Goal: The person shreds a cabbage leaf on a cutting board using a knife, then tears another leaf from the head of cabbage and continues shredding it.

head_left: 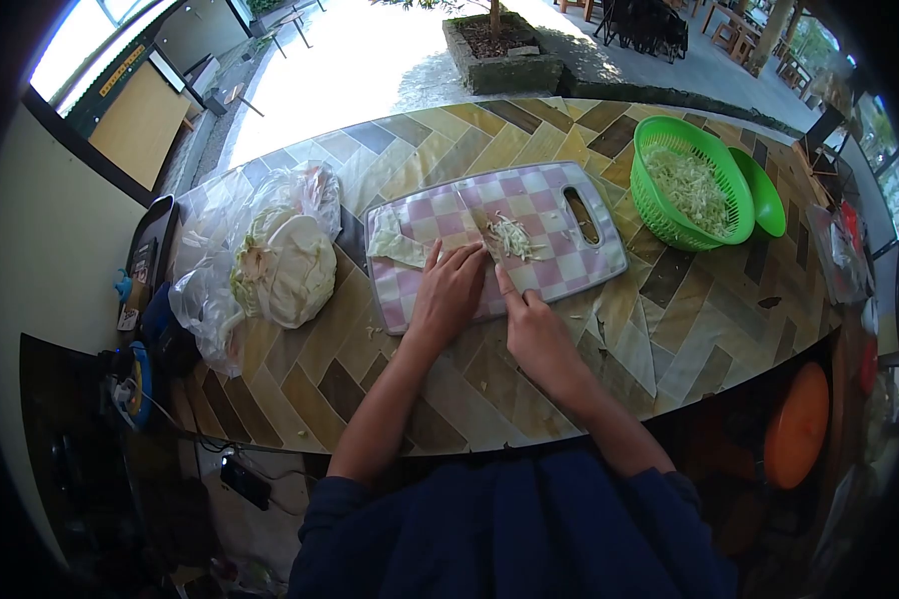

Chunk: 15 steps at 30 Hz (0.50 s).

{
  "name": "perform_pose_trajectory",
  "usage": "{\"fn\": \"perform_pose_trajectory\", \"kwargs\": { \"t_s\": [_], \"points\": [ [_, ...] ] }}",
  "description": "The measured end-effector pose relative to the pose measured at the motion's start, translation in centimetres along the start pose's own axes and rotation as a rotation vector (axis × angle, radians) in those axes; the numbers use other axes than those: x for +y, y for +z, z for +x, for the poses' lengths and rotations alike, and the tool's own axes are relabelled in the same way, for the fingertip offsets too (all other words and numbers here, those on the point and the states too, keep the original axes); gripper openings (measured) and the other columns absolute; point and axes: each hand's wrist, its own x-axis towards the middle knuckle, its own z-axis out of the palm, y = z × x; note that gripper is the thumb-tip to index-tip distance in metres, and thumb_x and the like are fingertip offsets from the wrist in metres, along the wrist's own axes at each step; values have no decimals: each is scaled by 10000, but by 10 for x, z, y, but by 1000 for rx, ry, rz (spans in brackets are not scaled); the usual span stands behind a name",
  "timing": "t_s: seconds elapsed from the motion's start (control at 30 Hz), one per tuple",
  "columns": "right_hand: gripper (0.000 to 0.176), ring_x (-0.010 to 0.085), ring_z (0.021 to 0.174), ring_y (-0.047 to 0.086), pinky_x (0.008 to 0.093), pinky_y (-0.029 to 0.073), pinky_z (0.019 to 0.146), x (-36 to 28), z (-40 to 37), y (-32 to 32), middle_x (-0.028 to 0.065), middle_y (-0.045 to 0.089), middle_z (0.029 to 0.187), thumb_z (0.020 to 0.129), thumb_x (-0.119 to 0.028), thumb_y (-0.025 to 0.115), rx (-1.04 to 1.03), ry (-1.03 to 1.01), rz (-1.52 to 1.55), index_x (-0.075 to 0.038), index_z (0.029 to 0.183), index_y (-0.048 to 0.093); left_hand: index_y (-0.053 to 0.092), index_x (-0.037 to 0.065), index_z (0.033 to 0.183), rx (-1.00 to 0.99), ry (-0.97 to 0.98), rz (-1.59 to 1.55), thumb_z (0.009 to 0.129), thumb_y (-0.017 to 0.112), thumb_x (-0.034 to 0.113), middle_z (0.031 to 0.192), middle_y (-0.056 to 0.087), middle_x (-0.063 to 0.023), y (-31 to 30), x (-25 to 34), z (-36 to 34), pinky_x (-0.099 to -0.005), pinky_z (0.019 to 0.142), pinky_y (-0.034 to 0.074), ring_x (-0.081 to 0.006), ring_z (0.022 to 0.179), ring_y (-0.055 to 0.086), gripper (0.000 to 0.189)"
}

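Note:
A pink-and-white checked cutting board (569, 265) lies on the table in front of me. My left hand (451, 292) presses a strip of pale cabbage leaf (398, 246) onto it, fingertips bunched beside the blade. In my right hand (537, 329) is a kitchen knife (477, 222), its handle mostly covered by the fingers and its blade pointing away from me across the board. Right of the blade sits a small heap of shredded cabbage (512, 239). A cut cabbage head (288, 268) rests left of the board, partly on a clear plastic bag (200, 299).
A green basket (644, 205) of shredded cabbage stands at the back right, with a green bowl (764, 195) behind it. A black tray (150, 245) is at the table's left edge. Below the table are a phone (245, 482) and an orange round object (797, 424).

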Motion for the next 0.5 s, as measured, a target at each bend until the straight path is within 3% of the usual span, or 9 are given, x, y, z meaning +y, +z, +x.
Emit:
{"fn": "perform_pose_trajectory", "kwargs": {
  "t_s": [0.27, 0.5],
  "points": [
    [536, 439, 866, 619, 494, 495, 798, 11, -3, -13, 271, 590, 986, 953, -100, 471, 57, -71, 232, -72, 1475, 352, 632, 71, 1132, -22, 6, 124, 917, 541, 149, 1204, 637, -40, -4, 3, -2, -531, 1121, 258, -200, 1174, 569, 246],
    [586, 422, 829, 630, 482, 524, 737, -8, -24, -16, 244, 578, 988, 939, -97, 497, -15, 18, 74, -109, 1496, 315, 635, 83, 1115, -3, 13, 124, 917, 555, 158, 1192, 639, -35, -6, 5, -2, -546, 1108, 265, -206, 1165, 576, 227]
  ]
}}
